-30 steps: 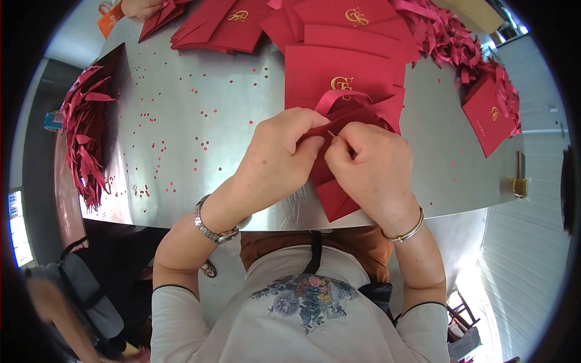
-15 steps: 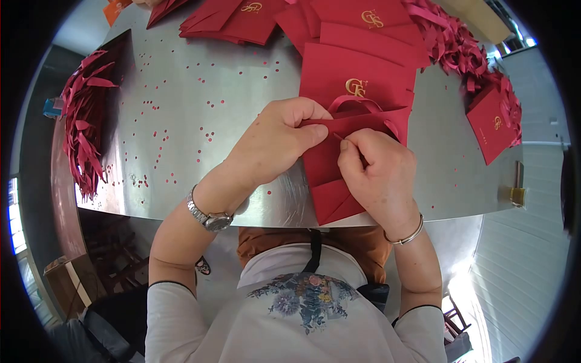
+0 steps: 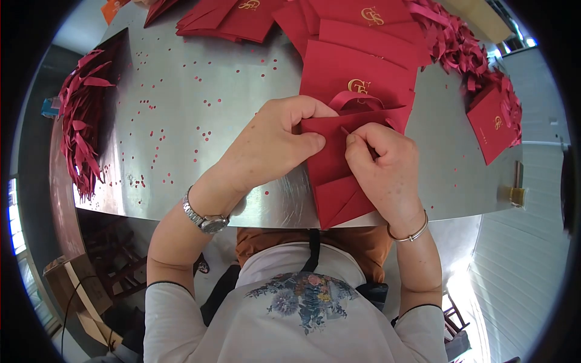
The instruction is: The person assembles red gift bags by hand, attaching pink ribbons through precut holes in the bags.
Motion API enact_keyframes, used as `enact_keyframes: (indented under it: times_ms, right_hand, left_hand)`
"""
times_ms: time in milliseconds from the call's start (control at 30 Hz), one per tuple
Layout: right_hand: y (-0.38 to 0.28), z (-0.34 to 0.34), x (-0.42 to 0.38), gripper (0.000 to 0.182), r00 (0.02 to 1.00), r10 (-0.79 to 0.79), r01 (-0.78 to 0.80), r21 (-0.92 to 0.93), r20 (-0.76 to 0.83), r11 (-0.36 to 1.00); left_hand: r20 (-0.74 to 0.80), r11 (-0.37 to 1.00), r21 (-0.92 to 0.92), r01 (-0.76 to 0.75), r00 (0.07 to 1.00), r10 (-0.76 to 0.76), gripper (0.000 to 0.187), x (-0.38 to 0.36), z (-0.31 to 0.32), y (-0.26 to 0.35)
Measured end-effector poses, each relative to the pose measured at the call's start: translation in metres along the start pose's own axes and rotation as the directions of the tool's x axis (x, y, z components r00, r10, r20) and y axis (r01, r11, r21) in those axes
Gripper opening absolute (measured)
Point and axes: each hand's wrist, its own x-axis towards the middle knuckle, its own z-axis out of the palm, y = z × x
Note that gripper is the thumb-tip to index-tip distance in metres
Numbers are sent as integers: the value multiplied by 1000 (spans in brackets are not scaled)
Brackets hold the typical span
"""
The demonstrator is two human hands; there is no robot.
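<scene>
Metal bench (image 3: 236, 112) spreads wide under it all, and the red bag (image 3: 330, 163) sits at its near edge, between the hands: long axis running away from the body, mouth far, folded base close! Left hand (image 3: 266, 142) holds the mouth's left side in a narrow grip, thumb on the front panel. Right hand (image 3: 390, 166) is the nearer one to the thin cord end (image 3: 344, 129), its grip pinched on it, just below the rim. Compared with a second ago, the thumbs stand farther apart, and more front panel shows!
</scene>
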Motion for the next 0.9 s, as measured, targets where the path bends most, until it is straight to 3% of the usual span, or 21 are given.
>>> enact_keyframes:
  times_ms: [100,167,467,700,800,900]
  right_hand:
    - [2,-1,-1,8,997,-72,72,-11,8,997]
    - [4,0,-1,8,993,-117,117,7,-8,993]
    - [4,3,-1,10,995,-97,97,-9,-4,995]
    - [4,4,-1,10,995,-96,96,2,-9,995]
    - [0,6,-1,10,995,-94,95,27,-32,995]
    - [-5,7,-4,9,997,-67,67,-3,-41,998]
  left_hand:
    - [2,999,-15,52,999,-52,29,-1,0,2]
    - [18,998,-60,3,1000,-2,28,1,1,-3]
    - [-60,991,132,-15,998,23,24,0,5,-2]
    - [-87,991,133,-18,996,30,21,-2,9,1]
    - [-113,985,161,64,993,-46,21,-3,9,4]
    - [-126,978,206,-40,990,67,20,-2,12,-1]
